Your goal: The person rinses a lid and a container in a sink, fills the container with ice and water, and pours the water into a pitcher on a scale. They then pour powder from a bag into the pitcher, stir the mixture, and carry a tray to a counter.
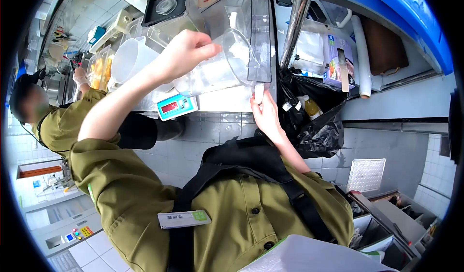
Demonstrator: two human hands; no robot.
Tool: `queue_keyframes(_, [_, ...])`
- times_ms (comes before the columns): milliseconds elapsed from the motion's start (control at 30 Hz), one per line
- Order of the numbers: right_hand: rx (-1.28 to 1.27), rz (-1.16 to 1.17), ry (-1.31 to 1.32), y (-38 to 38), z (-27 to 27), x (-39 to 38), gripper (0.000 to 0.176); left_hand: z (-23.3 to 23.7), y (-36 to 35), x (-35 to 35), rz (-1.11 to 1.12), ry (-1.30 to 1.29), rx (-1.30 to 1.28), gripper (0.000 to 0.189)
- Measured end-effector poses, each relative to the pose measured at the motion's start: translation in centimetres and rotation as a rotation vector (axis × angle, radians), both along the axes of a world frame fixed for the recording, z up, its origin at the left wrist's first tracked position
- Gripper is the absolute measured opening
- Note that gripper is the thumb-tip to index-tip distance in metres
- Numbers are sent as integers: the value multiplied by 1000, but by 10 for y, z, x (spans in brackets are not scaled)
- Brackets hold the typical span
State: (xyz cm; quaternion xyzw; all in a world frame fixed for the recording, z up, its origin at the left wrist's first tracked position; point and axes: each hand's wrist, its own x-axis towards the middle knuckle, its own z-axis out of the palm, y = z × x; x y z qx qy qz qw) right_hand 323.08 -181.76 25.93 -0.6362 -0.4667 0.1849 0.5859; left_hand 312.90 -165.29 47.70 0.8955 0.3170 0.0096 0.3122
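Note:
A large clear plastic jug [208, 80] leans over the counter beside the scale, its round mouth facing right. My right hand [267, 117] is closed around a white handle [259, 92] at the jug's rim. Above the jug's body, my left hand [192, 49] is curled with its fingertips pressed together, close to the mouth; I cannot tell what is in them. A blue and white digital scale [176, 106] with a lit red display sits at the counter's front edge, below the jug. To the left of my forearm stands a translucent white jug [131, 59].
A black-lidded container [165, 5] and clear bins stand behind. On the right are a metal pole [297, 23], a black bin bag [321, 139] with a bottle [311, 106], a purple box [339, 59] and a white roll [361, 57]. A co-worker [72, 117] stands at left.

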Motion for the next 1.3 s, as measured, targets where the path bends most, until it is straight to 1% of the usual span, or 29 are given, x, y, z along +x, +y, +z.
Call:
queue_keyframes(33, [-8,1,-4,0,-1,0,14,-4,1,-8,23,-4,-56,34])
queue_keyframes(133, [-39,-3,-16,0,-7,0,15,-38,7,-44,140,-266,-258,29])
queue_keyframes(267, [-75,-25,-25,1,-8,-2,15,-46,4,-67,207,-405,-285,28])
queue_keyframes(300, [-19,-37,-60,2,-10,-2,15,-46,5,-67,203,-419,-283,29])
queue_keyframes(400, [-45,-34,-72,1,-14,-1,16,-32,2,-56,143,-358,-170,28])
queue_keyframes(500, [-70,-45,-89,0,-17,-1,18,-26,5,-42,39,-271,-2,31])
queue_keyframes(600, [-74,-55,-101,1,-19,-2,17,-13,-1,-26,-25,-195,68,38])
queue_keyframes(700, [-79,-77,-97,-1,-14,-3,17,-7,1,-11,-63,-174,149,38])
queue_keyframes(800, [-92,-89,-81,-1,-10,-5,17,11,-1,4,-129,-24,225,36])
queue_keyframes(933, [-84,-108,-76,-1,-10,-7,17,17,0,18,-159,9,272,34])
queue_keyframes(1300, [-75,-148,-71,-1,-8,-10,16,21,-3,35,-208,60,282,30])
